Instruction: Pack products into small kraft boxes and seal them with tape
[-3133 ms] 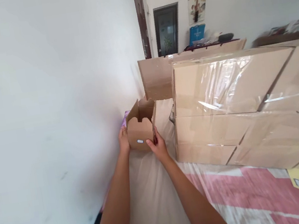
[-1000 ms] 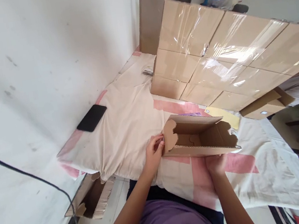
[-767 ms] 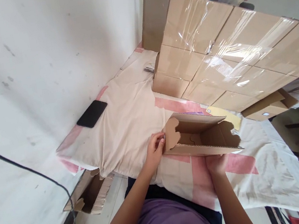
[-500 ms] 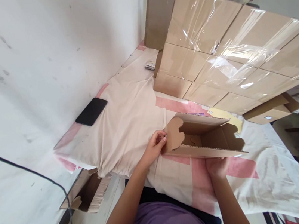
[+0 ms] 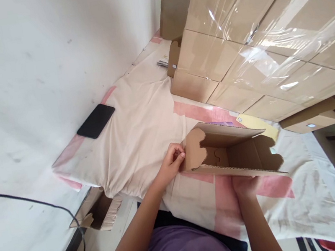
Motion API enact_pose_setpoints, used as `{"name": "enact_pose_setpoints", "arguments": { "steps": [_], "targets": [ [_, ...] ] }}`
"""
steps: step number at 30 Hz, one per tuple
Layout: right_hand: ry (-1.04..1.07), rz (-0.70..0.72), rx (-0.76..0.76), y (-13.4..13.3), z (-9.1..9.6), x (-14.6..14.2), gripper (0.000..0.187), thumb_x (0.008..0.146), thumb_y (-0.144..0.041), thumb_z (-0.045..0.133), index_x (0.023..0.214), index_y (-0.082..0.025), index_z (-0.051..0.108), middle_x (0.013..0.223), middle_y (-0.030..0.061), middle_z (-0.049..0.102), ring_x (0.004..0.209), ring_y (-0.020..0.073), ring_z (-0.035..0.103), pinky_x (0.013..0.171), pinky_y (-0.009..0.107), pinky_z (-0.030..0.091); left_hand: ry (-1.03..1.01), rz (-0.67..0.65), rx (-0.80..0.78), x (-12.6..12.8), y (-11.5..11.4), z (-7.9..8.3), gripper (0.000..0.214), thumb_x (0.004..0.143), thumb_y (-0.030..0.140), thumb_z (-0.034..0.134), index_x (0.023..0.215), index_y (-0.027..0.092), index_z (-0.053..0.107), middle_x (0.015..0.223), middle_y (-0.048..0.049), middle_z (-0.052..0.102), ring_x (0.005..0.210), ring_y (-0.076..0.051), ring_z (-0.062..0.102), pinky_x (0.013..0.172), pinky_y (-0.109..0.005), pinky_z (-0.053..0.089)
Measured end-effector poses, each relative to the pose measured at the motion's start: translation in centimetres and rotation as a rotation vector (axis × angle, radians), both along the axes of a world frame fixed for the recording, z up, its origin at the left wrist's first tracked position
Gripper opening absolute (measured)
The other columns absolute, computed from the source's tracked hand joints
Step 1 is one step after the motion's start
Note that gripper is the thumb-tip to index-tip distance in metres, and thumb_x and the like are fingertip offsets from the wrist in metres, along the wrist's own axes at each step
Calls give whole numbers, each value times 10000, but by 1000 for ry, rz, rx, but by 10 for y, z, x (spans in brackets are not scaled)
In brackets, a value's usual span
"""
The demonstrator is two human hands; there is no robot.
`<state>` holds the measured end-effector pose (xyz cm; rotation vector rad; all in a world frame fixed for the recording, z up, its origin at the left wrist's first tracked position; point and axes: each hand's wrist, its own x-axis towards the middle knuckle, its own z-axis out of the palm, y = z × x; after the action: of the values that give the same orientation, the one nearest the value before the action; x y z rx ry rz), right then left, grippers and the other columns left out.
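Observation:
An open-topped cardboard box (image 5: 245,153) with wavy-edged end flaps is tilted over the cloth-covered table. My right hand (image 5: 243,185) supports it from below at the near side; the box hides most of those fingers. At the box's left end is my left hand (image 5: 173,158), its fingers curled and thumb drawn in against them beside the end panel. Whatever those fingertips may hold is too small to make out. Beyond the box lies a yellow card (image 5: 258,126) with a small white label, next to a purple strip (image 5: 221,124).
Clear-taped stacked cartons (image 5: 239,54) form a wall at the back right. A black phone or tablet (image 5: 96,121) lies by the white wall. Another open box (image 5: 315,117) sits at the right edge. Below left are a floor carton (image 5: 100,212) and a black cable (image 5: 46,206).
My view has shifted closer to the stacked cartons. The box sits slightly farther right in view, and my left fingertips have curled in a little at its end.

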<state>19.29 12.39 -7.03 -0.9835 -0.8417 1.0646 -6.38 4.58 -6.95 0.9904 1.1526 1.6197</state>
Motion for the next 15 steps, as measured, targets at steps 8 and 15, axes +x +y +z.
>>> {"name": "enact_pose_setpoints", "arguments": {
  "steps": [8,15],
  "targets": [
    [-51,40,6,-2,2,0,669,869,-677,505,1336,-229,677,1426,120,616,1431,352,479,1202,579,368,-30,72,-13,3,-12,0,327,919,521,682,981,221,568,995,-56,587,931,-191,580,830,-309,468],
    [-92,132,40,-8,-6,5,822,805,-834,508,1380,-260,638,1438,122,611,1406,360,515,1131,570,454,33,120,-75,-2,-15,2,368,874,563,699,859,200,641,883,-60,643,871,-208,610,802,-320,495]
  ]
}}
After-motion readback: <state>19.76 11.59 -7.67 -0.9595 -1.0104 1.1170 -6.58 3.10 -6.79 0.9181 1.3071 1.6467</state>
